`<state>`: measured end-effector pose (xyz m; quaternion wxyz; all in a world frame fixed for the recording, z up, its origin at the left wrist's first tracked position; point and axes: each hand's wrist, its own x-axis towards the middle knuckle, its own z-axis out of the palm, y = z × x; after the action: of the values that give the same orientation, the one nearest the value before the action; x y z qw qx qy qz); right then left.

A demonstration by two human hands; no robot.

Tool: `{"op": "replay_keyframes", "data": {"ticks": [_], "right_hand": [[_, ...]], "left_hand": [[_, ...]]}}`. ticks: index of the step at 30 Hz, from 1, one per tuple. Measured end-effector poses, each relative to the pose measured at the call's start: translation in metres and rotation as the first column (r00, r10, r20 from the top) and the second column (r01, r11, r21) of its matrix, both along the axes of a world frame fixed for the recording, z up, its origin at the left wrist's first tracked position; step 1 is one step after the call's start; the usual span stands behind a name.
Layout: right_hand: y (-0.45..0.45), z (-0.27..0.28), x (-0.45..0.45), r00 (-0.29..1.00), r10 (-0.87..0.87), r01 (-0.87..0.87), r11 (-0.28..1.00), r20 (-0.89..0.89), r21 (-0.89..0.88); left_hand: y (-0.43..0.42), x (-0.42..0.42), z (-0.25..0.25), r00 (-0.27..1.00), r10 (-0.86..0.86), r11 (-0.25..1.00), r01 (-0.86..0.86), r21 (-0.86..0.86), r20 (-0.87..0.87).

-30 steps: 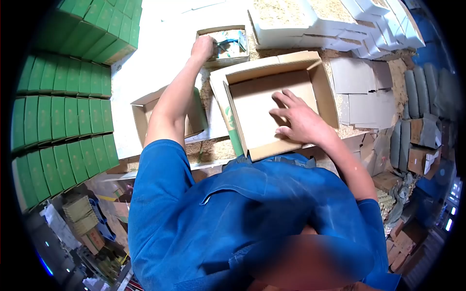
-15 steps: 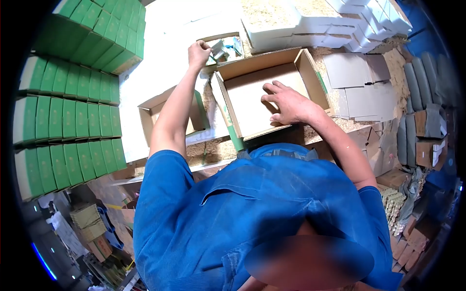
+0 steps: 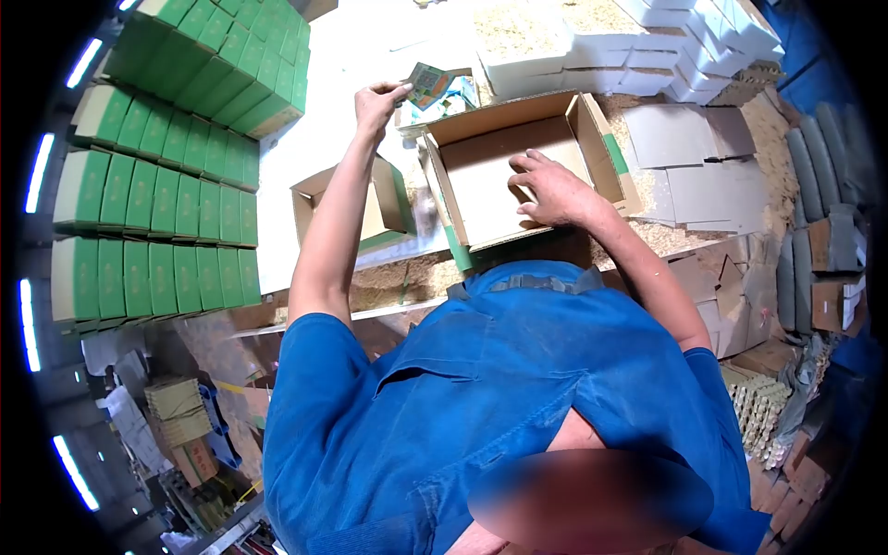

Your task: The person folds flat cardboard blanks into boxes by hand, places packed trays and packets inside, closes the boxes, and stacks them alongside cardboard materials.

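Note:
My left hand (image 3: 377,108) pinches the corner of a small green printed card (image 3: 429,83) with a QR-like square on it. The card is held above a small box (image 3: 477,89) of blue, white and green packets (image 3: 446,104). My right hand (image 3: 552,190) is over the open cardboard box (image 3: 504,125), its fingers apart and slightly bent, with nothing in them. I cannot tell whether its fingertips touch the box floor. A smaller open box with a green side (image 3: 393,196) stands beneath my left forearm.
Stacked green boxes (image 3: 157,199) rise at the left. White boxes (image 3: 610,69) are piled at the back right, and flat grey cardboard sheets (image 3: 684,139) lie right of the open box. Wood shavings (image 3: 518,28) are scattered on the worktable (image 3: 356,46).
My left hand has lifted a green card out from among the packets. My right hand stays over the open box, with its fingers shifted slightly. The whole view has tilted a little.

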<state>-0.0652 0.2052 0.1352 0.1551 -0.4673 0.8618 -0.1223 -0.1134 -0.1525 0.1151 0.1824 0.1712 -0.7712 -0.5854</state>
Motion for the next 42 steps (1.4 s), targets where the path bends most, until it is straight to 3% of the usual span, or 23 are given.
{"op": "replay_keyframes", "data": {"ticks": [3, 5, 7, 9, 11, 13, 15, 16, 20, 23, 25, 27, 30, 32, 35, 39, 41, 42], "right_hand": [[0.002, 0.001, 0.0, 0.999, -0.002, 0.004, 0.999, 0.039, -0.043], [0.003, 0.006, -0.004, 0.996, -0.001, 0.005, 0.999, 0.086, -0.047], [0.006, 0.01, -0.001, 0.963, -0.241, 0.267, 0.907, 0.119, -0.324], [0.01, 0.018, -0.014, 0.947, -0.32, 0.245, 0.785, -0.034, -0.568], [0.012, 0.047, -0.015, 0.929, -0.369, 0.258, 0.695, -0.026, -0.672], [0.009, 0.047, -0.019, 0.944, -0.319, 0.159, 0.663, -0.084, -0.731], [0.005, 0.036, -0.022, 0.972, -0.197, 0.234, 0.78, 0.127, -0.58], [0.0, 0.03, -0.018, 0.951, -0.305, 0.289, 0.818, 0.05, -0.498], [0.007, 0.012, -0.018, 0.942, -0.335, 0.287, 0.81, -0.003, -0.511], [0.018, 0.022, -0.016, 0.924, -0.381, 0.343, 0.772, 0.042, -0.535], [0.02, 0.022, -0.018, 0.924, -0.358, 0.167, 0.689, -0.132, -0.705], [0.019, 0.022, -0.017, 0.922, -0.363, 0.157, 0.675, -0.138, -0.721], [0.016, 0.02, -0.021, 0.931, -0.365, 0.26, 0.673, -0.006, -0.693], [0.018, 0.032, -0.017, 0.897, -0.43, 0.414, 0.74, 0.1, -0.531], [0.011, 0.024, -0.024, 0.915, -0.403, 0.338, 0.764, 0.003, -0.549], [0.015, 0.04, -0.028, 0.905, -0.425, 0.405, 0.868, -0.007, -0.287], [0.018, 0.045, -0.03, 0.892, -0.451, 0.439, 0.855, 0.025, -0.276], [0.023, 0.045, -0.033, 0.877, -0.478, 0.428, 0.815, -0.037, -0.391]], "left_hand": [[0.012, 0.021, 0.021, 1.0, 0.007, 0.999, -0.008, 0.054, 0.015], [0.028, 0.035, 0.041, 0.994, -0.062, 0.994, 0.069, 0.08, -0.092], [0.054, 0.063, 0.067, 0.965, -0.156, 0.986, 0.166, 0.031, -0.211], [0.082, 0.09, 0.084, 0.961, -0.2, 0.968, 0.163, -0.191, -0.191], [0.115, 0.115, 0.095, 0.933, -0.309, 0.841, 0.177, -0.511, -0.185], [0.142, 0.127, 0.087, 0.91, -0.398, 0.782, 0.271, -0.561, -0.115], [0.155, 0.129, 0.063, 0.909, -0.41, 0.777, 0.304, -0.551, -0.078], [0.159, 0.13, 0.057, 0.911, -0.401, 0.787, 0.291, -0.544, -0.094], [0.148, 0.136, 0.052, 0.971, -0.232, 0.905, 0.197, -0.376, -0.051], [0.136, 0.141, 0.06, 0.961, -0.186, 0.897, 0.08, -0.435, -0.206], [0.126, 0.143, 0.066, 0.972, -0.139, 0.923, 0.058, -0.379, -0.19], [0.123, 0.142, 0.076, 0.977, -0.09, 0.941, 0.02, -0.337, -0.192], [0.121, 0.137, 0.074, 0.967, -0.134, 0.938, 0.052, -0.343, -0.218], [0.124, 0.135, 0.076, 0.959, -0.182, 0.916, 0.086, -0.392, -0.215], [0.123, 0.128, 0.068, 0.954, -0.207, 0.928, 0.121, -0.352, -0.217], [0.113, 0.114, 0.064, 0.943, -0.22, 0.936, 0.132, -0.325, -0.25], [0.108, 0.106, 0.067, 0.941, -0.197, 0.957, 0.123, -0.262, -0.277], [0.105, 0.101, 0.07, 0.941, -0.183, 0.96, 0.109, -0.256, -0.284]]}}
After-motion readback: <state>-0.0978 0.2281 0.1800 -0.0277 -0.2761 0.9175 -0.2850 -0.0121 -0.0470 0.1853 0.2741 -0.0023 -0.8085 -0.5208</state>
